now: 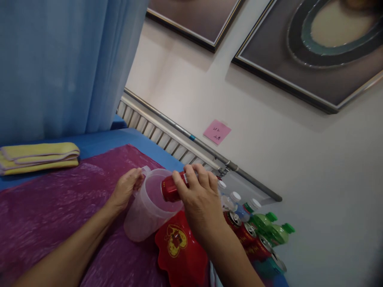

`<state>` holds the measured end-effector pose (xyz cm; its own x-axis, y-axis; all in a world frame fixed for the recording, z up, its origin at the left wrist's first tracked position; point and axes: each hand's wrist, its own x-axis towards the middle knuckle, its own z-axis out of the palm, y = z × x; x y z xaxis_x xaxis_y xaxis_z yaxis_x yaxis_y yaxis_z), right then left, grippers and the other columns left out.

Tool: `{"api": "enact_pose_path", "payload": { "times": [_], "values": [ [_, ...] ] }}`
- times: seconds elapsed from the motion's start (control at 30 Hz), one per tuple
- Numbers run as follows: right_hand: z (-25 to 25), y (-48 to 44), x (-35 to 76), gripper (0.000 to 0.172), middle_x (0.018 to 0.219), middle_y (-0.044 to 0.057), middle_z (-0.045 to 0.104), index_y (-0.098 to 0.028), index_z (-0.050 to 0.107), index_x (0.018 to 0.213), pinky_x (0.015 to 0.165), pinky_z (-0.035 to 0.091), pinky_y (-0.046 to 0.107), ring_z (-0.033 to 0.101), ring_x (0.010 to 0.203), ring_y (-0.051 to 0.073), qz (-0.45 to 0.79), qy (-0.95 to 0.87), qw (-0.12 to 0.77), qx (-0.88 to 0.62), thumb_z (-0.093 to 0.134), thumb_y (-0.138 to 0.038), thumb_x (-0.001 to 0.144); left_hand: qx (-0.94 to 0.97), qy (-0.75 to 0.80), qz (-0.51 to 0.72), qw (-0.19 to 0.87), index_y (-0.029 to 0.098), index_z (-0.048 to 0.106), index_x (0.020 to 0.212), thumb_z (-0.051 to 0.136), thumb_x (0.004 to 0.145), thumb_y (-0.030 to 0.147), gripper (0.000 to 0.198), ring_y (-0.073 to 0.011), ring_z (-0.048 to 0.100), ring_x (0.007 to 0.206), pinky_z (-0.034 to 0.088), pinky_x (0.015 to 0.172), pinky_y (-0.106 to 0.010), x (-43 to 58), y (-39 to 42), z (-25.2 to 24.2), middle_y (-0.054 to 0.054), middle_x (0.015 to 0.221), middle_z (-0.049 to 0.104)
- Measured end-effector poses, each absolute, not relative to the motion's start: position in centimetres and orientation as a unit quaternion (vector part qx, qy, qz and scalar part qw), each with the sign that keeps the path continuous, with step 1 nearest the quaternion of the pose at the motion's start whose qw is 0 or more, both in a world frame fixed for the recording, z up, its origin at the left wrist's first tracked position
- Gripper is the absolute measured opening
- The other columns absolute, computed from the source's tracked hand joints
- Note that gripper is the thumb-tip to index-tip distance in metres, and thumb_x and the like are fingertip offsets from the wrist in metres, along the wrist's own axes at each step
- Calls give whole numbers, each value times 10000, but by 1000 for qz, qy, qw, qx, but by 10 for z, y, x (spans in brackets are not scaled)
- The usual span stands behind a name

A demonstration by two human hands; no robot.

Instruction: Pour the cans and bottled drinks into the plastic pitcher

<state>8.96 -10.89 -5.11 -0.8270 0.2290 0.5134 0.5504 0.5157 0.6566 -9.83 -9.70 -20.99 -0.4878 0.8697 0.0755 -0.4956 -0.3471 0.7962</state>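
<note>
- A pink note (217,131) on the wall bears handwriting: one line looks like "232", while the characters under it are too small to read surely.
- Yellow lettering runs on the standing red cans (247,235), too blurred to read; they line up toward the bench's wall-side edge, silver tops showing.
- Small yellow marks, unreadable, show on the held red can (171,189); it is glossy and tipped well over, its end at the mouth of the pitcher (139,223).
- That pitcher is frosted, translucent plastic with a wide round rim, and appears upright on the purple plastic sheet (74,207) covering much of the blue bench (103,143).
- The left hand (128,186) has its grip closed round the pitcher's handle.
- The right hand (202,203) has its grip wrapped over the red can.
- Just beside the pitcher sits a scalloped red tray (196,261) with a yellow emblem.
- Green-capped bottles (281,233) and white-capped bottles (230,201) stand behind the cans.
- A folded yellow cloth (44,155) lies toward the bench's curtain-side edge.
</note>
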Motion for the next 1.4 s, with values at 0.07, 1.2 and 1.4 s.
{"api": "enact_pose_path", "payload": {
  "times": [0.07,1.2,1.4],
  "values": [
    [-51,-109,90,238,1207,122,637,-217,650,1156,940,306,418,446,1179,311,-436,-851,180,-230,582,-239,928,253,367,782,437,175,565,755,696,728,585,431,-104,456,557,369,524,-215,-98,-97,-209,15,661,544],
    [-40,-119,107,368,1272,130,615,-221,604,1278,949,378,461,477,1196,318,-386,-838,274,-271,549,-133,925,258,375,784,423,167,576,735,723,661,641,502,-102,446,544,342,501,-211,-99,-99,-203,10,641,533],
    [-40,-119,108,397,1285,126,609,-229,596,1295,949,378,458,468,1200,319,-392,-835,259,-287,579,-140,908,267,369,786,418,177,537,679,701,681,650,501,-90,400,516,324,489,-209,-99,-100,-203,27,598,483]
  ]
}}
